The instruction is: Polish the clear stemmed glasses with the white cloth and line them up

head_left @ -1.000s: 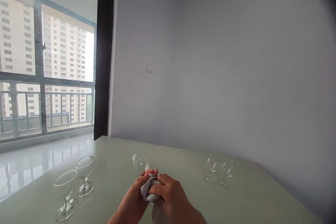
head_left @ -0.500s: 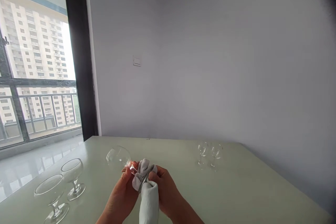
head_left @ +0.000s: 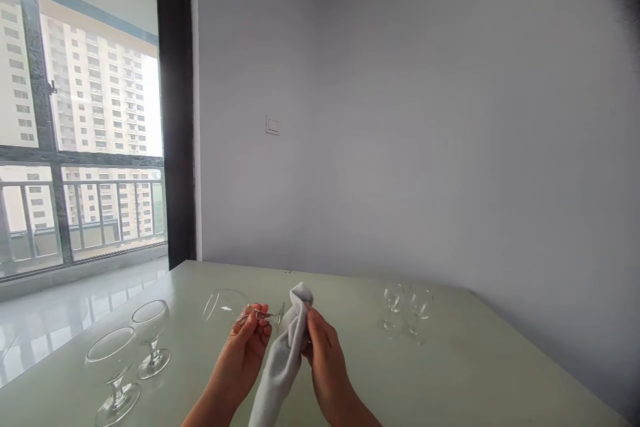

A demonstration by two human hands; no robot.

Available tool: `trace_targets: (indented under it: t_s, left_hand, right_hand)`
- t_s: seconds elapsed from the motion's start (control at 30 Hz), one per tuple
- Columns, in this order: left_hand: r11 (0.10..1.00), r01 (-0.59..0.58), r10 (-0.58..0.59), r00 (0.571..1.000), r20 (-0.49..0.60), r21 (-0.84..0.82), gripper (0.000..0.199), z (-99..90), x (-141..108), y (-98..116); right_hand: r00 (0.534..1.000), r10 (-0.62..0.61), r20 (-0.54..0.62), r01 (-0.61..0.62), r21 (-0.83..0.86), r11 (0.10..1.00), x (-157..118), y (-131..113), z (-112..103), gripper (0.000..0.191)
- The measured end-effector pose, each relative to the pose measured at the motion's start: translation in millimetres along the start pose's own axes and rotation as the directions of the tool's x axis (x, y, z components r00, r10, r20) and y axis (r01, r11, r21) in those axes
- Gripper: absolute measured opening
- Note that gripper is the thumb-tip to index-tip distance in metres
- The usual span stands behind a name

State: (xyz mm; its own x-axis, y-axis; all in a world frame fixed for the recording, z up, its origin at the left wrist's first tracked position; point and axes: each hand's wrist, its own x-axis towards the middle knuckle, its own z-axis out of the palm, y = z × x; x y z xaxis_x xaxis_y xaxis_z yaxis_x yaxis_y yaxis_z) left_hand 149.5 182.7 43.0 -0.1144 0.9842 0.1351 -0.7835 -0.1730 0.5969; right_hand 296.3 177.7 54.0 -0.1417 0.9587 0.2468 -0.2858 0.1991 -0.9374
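Observation:
My left hand (head_left: 249,340) is closed around the stem of a clear stemmed glass (head_left: 220,303). The glass lies sideways in the air, its bowl toward the left and its round foot pointing right. In my right hand (head_left: 323,350) a white cloth (head_left: 293,343) is pinched, its top bunched up and its long end hanging down toward me. The cloth is right beside the glass's foot; whether they touch I cannot tell.
Two stemmed glasses, a nearer one (head_left: 114,373) and a farther one (head_left: 151,337), stand upright at the left of the pale green table (head_left: 450,373). Two smaller glasses (head_left: 393,307) stand toward the back right. Behind the table rises a grey wall (head_left: 400,113).
My right hand has drawn the cloth off the glass's foot, which now shows bare. The cloth's bunched top has shifted right and up. My view has turned slightly left.

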Motion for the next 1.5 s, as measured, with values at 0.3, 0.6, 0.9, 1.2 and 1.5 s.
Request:
trace_targets:
  t_s: [0.3,0.6,0.9,1.2,1.5]
  left_hand:
    - [0.985,0.018,-0.001,0.995,-0.096,0.172,0.022,2.8,-9.7,-8.5]
    - [0.997,-0.069,0.066,0.992,-0.111,-0.025,0.009,-10.7,4.6,-7.2]
    - [0.992,0.111,-0.111,0.994,0.003,-0.060,0.012,-5.8,-7.2,-15.2]
    - [0.985,0.166,-0.158,0.977,0.145,-0.045,0.006,8.4,-18.3,-13.6]
    - [0.936,0.003,0.039,0.993,-0.113,0.352,0.030,-15.9,6.0,-4.7]
  right_hand:
    - [0.979,-0.204,0.024,0.182,-0.565,0.805,-6.1,17.7,9.5,0.018]
    - [0.946,-0.271,0.179,0.321,-0.634,0.704,8.1,35.5,-9.5,0.029]
    - [0.792,-0.276,0.544,0.540,-0.413,0.734,10.1,-20.9,-21.8,0.046]
    - [0.941,0.039,0.336,-0.123,0.233,0.965,15.4,16.6,-8.9,0.035]
    - [0.939,0.322,0.119,-0.202,-0.568,0.798,-0.9,75.8,-17.8,0.020]
